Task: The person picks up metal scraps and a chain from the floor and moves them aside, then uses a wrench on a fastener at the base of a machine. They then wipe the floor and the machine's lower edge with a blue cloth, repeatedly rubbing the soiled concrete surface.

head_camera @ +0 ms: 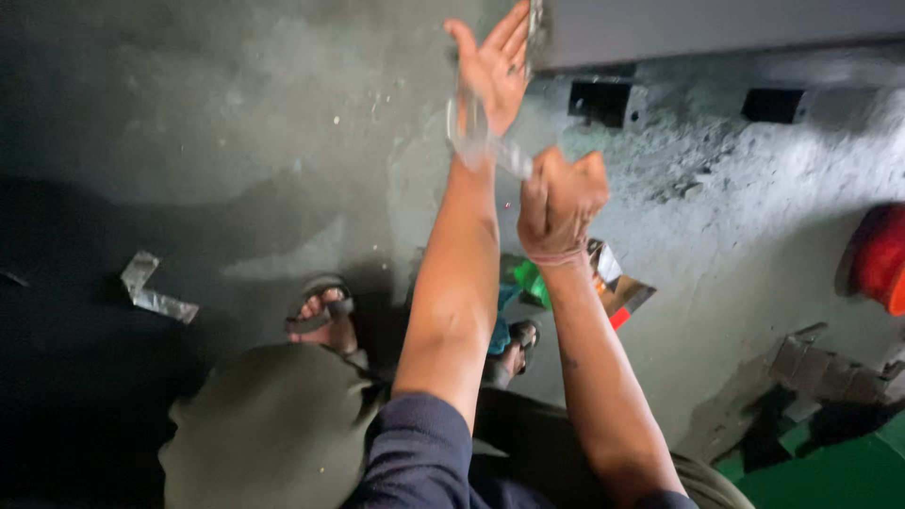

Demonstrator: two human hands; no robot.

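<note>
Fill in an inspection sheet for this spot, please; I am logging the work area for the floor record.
Surface: grey concrete floor, dusty, paler and powdery toward the right.
Job's things: a blurred clear strip runs from the left wrist to the right fist; what it is cannot be told.
Clutter: bent metal scrap on the floor; green and shiny pieces by the feet.
Grippers: left hand open, palm showing; right hand closed in a fist.
Cables: nothing seen.
Surroundings: grey machine base at top; red object at right edge; sandalled feet below.
</note>
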